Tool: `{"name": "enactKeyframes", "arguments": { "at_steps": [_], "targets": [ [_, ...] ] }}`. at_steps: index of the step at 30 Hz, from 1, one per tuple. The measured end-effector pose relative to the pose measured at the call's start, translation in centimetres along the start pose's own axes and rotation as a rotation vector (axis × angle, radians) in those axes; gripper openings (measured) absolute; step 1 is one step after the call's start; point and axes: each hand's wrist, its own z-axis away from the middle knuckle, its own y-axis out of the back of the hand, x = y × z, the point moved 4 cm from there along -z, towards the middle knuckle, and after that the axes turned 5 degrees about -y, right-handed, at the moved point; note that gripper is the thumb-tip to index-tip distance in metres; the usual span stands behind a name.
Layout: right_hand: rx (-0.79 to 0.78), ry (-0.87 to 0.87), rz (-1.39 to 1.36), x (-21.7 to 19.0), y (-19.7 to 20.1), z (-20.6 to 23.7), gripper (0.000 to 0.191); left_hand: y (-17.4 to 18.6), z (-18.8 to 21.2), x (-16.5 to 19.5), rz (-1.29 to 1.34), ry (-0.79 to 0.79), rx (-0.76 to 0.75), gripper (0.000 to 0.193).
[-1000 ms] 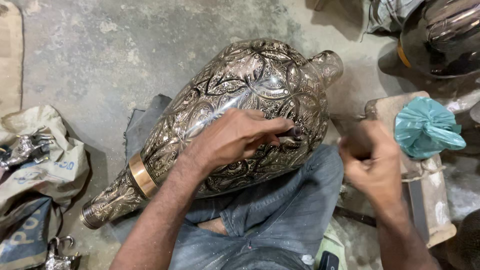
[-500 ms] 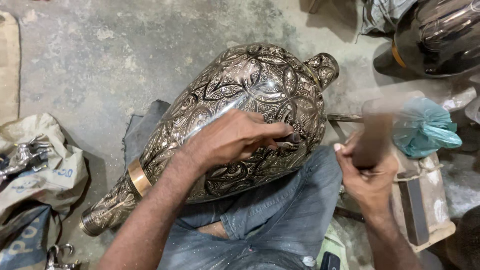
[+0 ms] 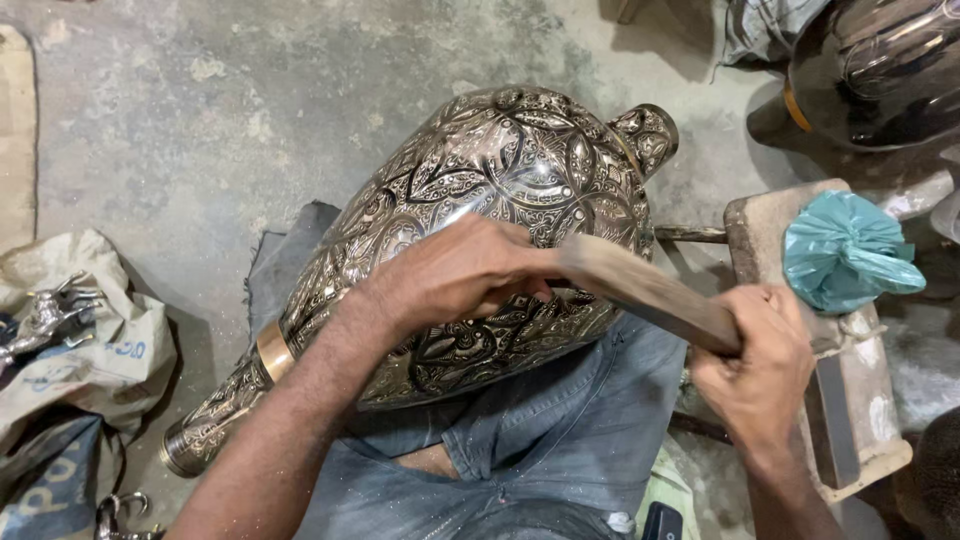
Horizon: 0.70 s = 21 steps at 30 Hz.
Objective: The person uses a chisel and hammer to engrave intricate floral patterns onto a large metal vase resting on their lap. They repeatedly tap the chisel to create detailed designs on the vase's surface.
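Teal plastic bundle (image 3: 845, 250) right; hands on engraved vase (image 3: 480, 230).

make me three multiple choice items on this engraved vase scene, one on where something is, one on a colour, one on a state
1. Where does the engraved metal vase lie?
A. upright on a shelf
B. on its side across the person's lap
C. inside the cloth sack

2. What colour is the crumpled plastic bag on the block at right?
A. teal
B. red
C. yellow

3. What is the state of the right hand?
A. open and flat on the floor
B. closed in a grip on a wooden handle
C. resting empty on the knee

Answers:
1 B, the vase rests tilted over the jeans, with its narrow end low at left.
2 A, the bag is blue-green against the pale block.
3 B, the fingers wrap the handle, which reaches toward the left hand lying on the vase.
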Motion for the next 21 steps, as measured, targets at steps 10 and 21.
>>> {"name": "enactKeyframes", "arguments": {
  "at_steps": [10,21],
  "targets": [
    [0.011,-0.058,0.097,-0.4,0.8,1.4,0.035,0.3,-0.1,0.1,-0.011,0.025,-0.098,0.037],
    [-0.312,-0.269,0.171,2.8,0.1,2.3,0.038,0.3,0.4,0.3,-0.032,-0.124,0.252,0.039]
  ]
}}
